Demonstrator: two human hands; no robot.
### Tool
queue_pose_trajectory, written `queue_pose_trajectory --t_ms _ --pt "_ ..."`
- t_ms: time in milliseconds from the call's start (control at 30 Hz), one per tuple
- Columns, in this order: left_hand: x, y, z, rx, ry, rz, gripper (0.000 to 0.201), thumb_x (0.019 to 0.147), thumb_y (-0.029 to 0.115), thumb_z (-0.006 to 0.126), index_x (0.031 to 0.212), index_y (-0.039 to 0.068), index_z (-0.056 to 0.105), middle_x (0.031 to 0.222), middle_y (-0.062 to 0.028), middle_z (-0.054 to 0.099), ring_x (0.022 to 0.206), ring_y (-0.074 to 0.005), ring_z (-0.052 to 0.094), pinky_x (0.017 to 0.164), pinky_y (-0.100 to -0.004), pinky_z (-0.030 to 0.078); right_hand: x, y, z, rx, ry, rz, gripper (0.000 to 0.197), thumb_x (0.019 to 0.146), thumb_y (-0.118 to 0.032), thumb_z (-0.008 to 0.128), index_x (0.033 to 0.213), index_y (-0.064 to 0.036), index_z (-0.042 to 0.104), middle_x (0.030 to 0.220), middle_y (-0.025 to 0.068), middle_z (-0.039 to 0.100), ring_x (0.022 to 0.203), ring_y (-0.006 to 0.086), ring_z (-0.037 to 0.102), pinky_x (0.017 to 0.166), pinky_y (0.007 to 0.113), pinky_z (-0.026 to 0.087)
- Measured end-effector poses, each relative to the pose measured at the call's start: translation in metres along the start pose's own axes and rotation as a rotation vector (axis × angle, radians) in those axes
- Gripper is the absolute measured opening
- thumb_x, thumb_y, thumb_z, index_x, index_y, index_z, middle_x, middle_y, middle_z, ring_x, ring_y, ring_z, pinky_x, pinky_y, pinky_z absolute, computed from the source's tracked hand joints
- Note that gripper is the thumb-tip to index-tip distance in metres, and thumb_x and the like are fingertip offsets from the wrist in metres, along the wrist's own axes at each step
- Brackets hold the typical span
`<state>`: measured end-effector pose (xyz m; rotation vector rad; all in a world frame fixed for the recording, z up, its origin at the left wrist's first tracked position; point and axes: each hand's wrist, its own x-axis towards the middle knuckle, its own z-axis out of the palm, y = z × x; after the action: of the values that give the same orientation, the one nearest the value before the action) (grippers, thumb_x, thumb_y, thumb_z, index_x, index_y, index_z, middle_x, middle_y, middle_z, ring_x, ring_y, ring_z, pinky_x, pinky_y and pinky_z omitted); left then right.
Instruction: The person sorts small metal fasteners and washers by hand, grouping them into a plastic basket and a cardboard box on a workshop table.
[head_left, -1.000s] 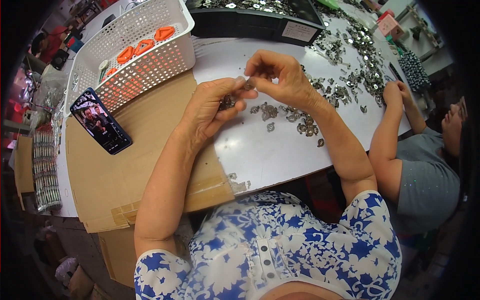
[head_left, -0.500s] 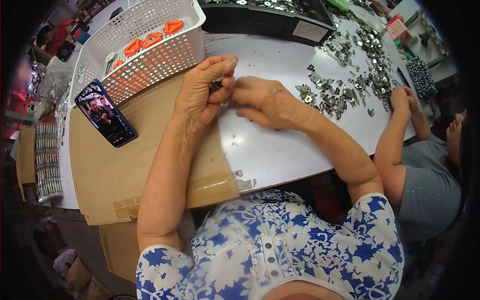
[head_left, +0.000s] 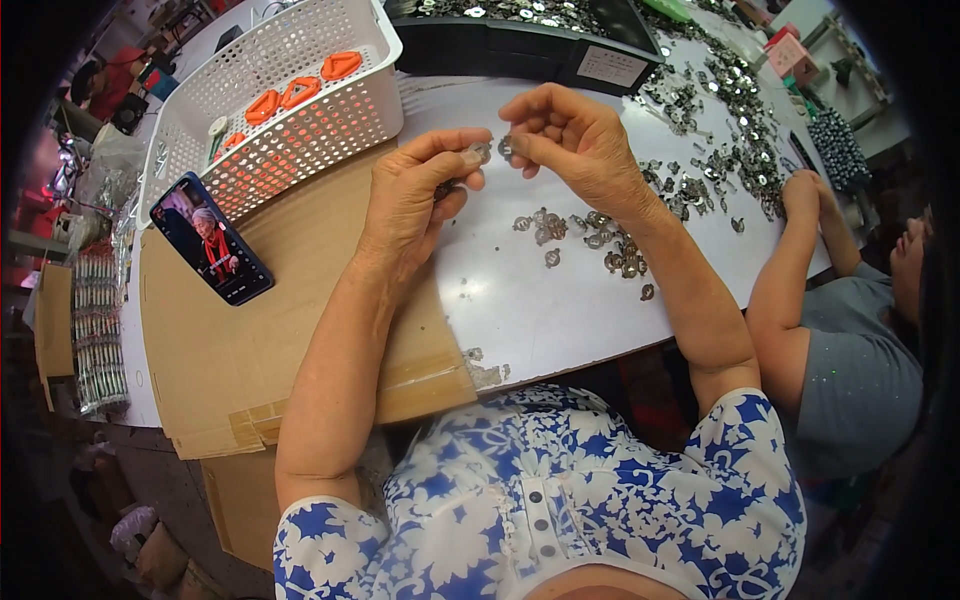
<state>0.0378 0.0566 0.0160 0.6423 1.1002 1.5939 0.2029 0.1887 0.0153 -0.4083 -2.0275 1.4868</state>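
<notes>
My left hand point(head_left: 412, 195) is raised over the edge of the cardboard, its thumb and forefinger pinching a small flat metal piece point(head_left: 481, 152). More dark metal shows under its curled fingers, partly hidden. Just to the right, my right hand point(head_left: 580, 150) pinches another small metal piece point(head_left: 506, 148) between thumb and fingertips. A narrow gap separates the two pieces. Below my right hand, a loose group of small round metal pieces point(head_left: 548, 228) lies on the white tabletop point(head_left: 540, 310).
A white perforated basket point(head_left: 270, 165) with several orange parts point(head_left: 300, 92) stands at the back left. In front of it, a phone point(head_left: 212, 240) leans on the cardboard sheet point(head_left: 330, 310). Behind my hands sits a black bin point(head_left: 490, 48) of metal pieces. Another person's arm point(head_left: 785, 240) rests at right.
My right hand has moved up and away from my left, which has opened a gap between them. Metal pieces now show on the table where my right hand was.
</notes>
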Motion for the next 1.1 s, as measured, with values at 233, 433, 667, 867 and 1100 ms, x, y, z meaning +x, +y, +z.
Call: queue_pose_trajectory --t_ms 233,433,667,867,1100 --pt "0.007 -0.011 -0.022 -0.014 -0.145 -0.089 0.02 0.096 0.016 0.066 0.099 -0.003 0.068 0.084 -0.009 0.065 0.065 -0.008 0.06 0.039 -0.0143 0.031 -0.002 -0.009 0.007 0.055 0.051 -0.054 0.021 0.094 0.0 0.068 0.115 0.0001 0.065 0.094 0.004 0.07 0.087 0.0091 0.071 0.076 0.023 0.062" --pt "0.003 -0.005 -0.009 -0.099 -0.101 -0.228 0.022 0.097 0.021 0.065 0.096 -0.002 0.066 0.082 -0.009 0.066 0.062 -0.0086 0.059 0.037 -0.0142 0.031 -0.006 -0.014 0.011 -0.376 0.072 -0.399 0.024 0.089 0.005 0.069 0.113 -0.0008 0.067 0.092 0.0056 0.073 0.087 0.0124 0.072 0.08 0.027 0.06" --pt "0.005 -0.009 -0.012 -0.034 -0.087 -0.16 0.022 0.094 0.017 0.068 0.101 -0.004 0.07 0.083 -0.0096 0.07 0.061 -0.0067 0.059 0.04 -0.0157 0.034 -0.004 -0.011 0.003 -0.282 0.003 -0.276 0.022 0.09 -0.004 0.07 0.111 -0.0003 0.067 0.093 0.0076 0.074 0.087 0.0151 0.073 0.073 0.028 0.057" --pt "0.002 -0.006 -0.012 0.019 -0.079 -0.119 0.019 0.095 0.014 0.068 0.104 -0.003 0.071 0.087 -0.0085 0.073 0.064 -0.0059 0.06 0.043 -0.0157 0.037 -0.017 -0.034 -0.026 -0.736 -0.472 0.136 0.045 0.076 -0.021 0.083 0.111 -0.0015 0.064 0.101 0.0117 0.07 0.091 0.0237 0.069 0.08 0.033 0.054" --pt "0.003 -0.008 -0.007 0.066 -0.039 -0.06 0.02 0.094 0.012 0.069 0.108 -0.001 0.072 0.088 -0.0083 0.073 0.065 -0.0059 0.062 0.043 -0.0153 0.037 -0.017 -0.013 -0.018 -0.844 -0.497 0.096 0.023 0.077 -0.008 0.071 0.096 -0.0003 0.061 0.091 0.015 0.068 0.09 0.0307 0.068 0.082 0.04 0.053"
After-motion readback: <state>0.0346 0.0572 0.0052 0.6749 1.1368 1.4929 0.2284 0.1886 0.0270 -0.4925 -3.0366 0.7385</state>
